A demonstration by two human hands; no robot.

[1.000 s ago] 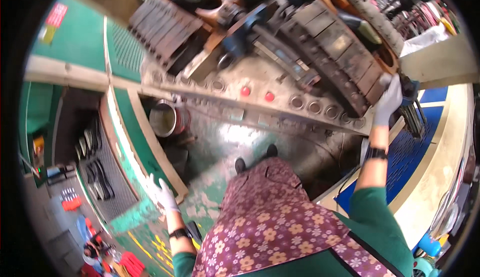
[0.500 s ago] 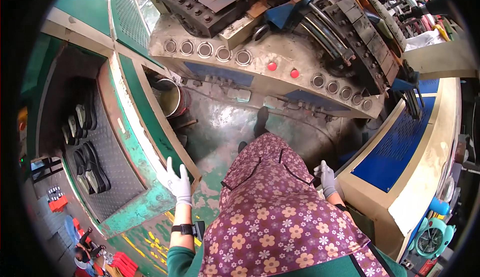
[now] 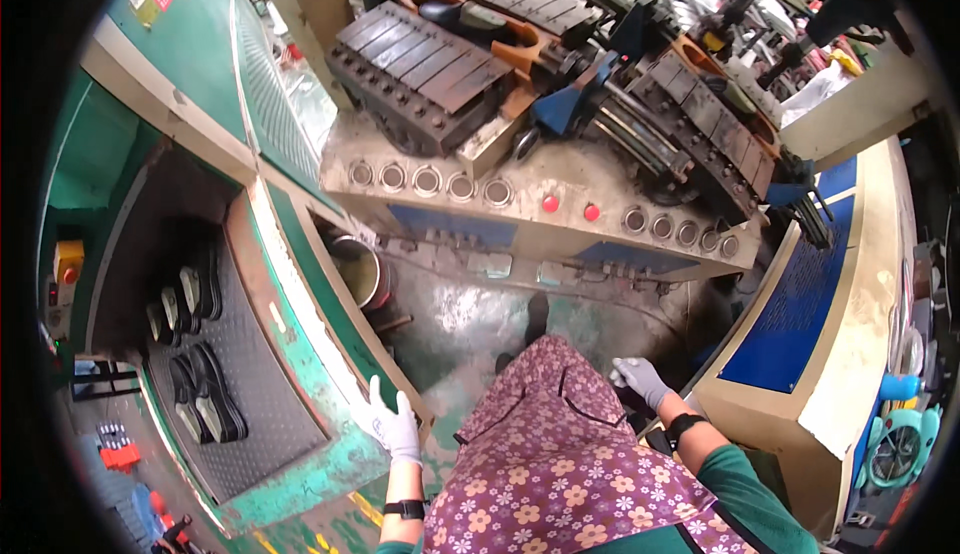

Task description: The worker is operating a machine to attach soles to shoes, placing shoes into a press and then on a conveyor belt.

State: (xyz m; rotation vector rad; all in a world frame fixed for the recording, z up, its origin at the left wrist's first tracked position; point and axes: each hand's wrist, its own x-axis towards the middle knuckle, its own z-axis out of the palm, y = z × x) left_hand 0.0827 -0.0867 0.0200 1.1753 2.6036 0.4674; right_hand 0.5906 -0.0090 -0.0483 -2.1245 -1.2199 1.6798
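Note:
My left hand (image 3: 390, 429), in a pale glove, is held beside the green edge of the chamber opening with its fingers spread and nothing in them. On the right, my right hand (image 3: 641, 382), gloved too, hangs by the flowered apron (image 3: 545, 434) with its fingers curled in; a dark patch shows under them, and what they hold, if anything, is hidden. Several dark shoes with pale insides (image 3: 208, 394) stand in rows on the dotted grey belt (image 3: 270, 424) of the chamber at left, apart from my left hand.
Ahead stands a machine with a beige front panel (image 3: 480, 216), two red buttons and metal plate blocks (image 3: 420, 69). A dark shoe (image 3: 462, 19) lies in its orange frame. A bucket (image 3: 358, 272) sits by the chamber. At right are a beige-blue cabinet (image 3: 800, 304) and a turquoise fan (image 3: 895, 451).
My view has tipped up, showing more of the machine ahead. My right forearm shows more, and that hand has shifted slightly left. The left hand's fingers stay spread.

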